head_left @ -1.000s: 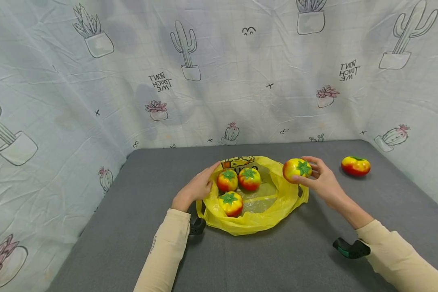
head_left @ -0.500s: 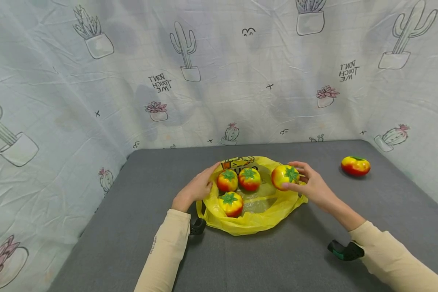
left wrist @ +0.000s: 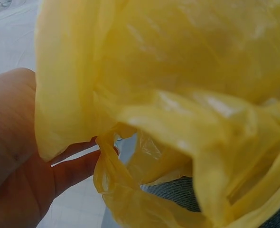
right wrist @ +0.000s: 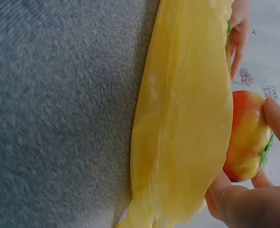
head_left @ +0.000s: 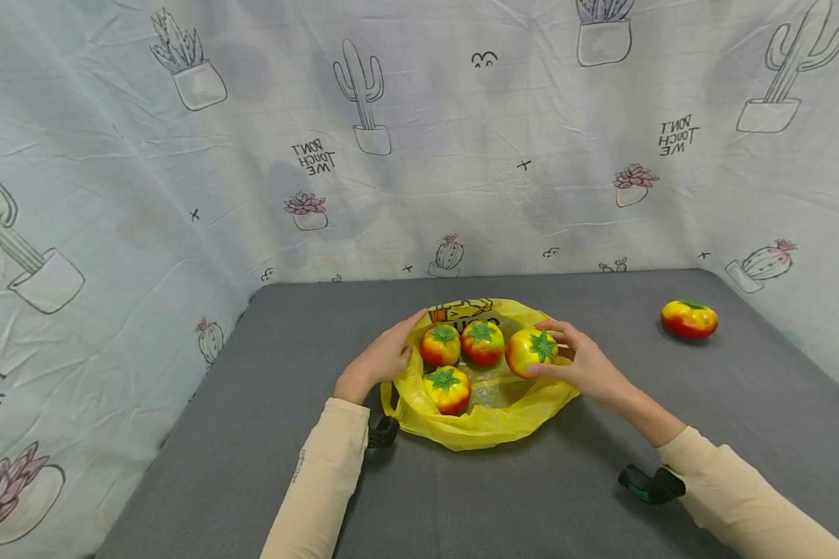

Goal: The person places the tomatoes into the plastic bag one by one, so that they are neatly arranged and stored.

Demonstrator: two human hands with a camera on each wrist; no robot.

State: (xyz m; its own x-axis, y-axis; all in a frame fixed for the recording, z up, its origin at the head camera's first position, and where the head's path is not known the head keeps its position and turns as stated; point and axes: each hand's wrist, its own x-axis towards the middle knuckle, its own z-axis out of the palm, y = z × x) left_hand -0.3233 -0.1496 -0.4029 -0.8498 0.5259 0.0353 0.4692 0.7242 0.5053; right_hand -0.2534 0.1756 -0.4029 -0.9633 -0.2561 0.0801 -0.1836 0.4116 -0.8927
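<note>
Status: three toy tomatoes [head_left: 461,354] lie inside the open yellow bag [head_left: 485,423] on the grey counter [head_left: 252,435]. The right hand [head_left: 583,365] grips a fourth tomato [head_left: 529,352] with curled fingers, holding it over the right side of the bag opening; the pictures do not show whether it rests on the plastic. The left hand [head_left: 377,361] holds the left rim of the bag, fingers closed on the plastic. Remaining: a fifth tomato [head_left: 688,319] lies on the counter, well apart to the right. By this count, bagging appears mostly complete.
</note>
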